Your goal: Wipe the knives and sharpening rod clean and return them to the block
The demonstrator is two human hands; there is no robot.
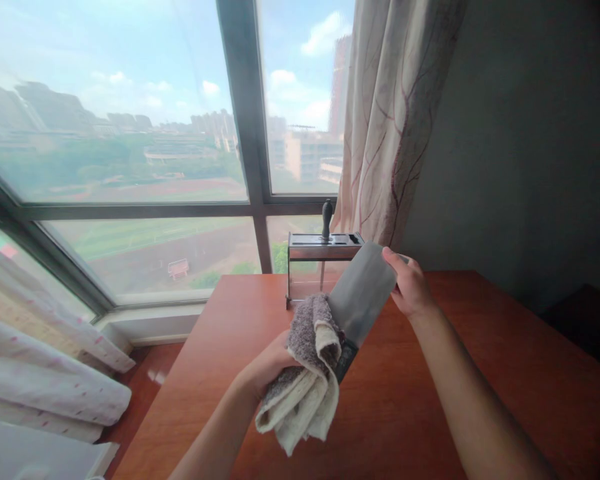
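A broad cleaver (361,293) is held above the red-brown table (505,373), its blade slanting up to the right. My left hand (267,363) grips a grey and cream towel (307,373) wrapped around the knife's dark handle end. My right hand (409,283) pinches the blade's far top corner. Behind the blade stands a metal knife rack (320,250) with one dark handle (327,219) sticking up from it.
A large window (130,133) fills the back, with a patterned curtain (390,120) at its right. A grey wall (530,147) runs along the right. Pale bedding (45,373) lies at the lower left beside the table.
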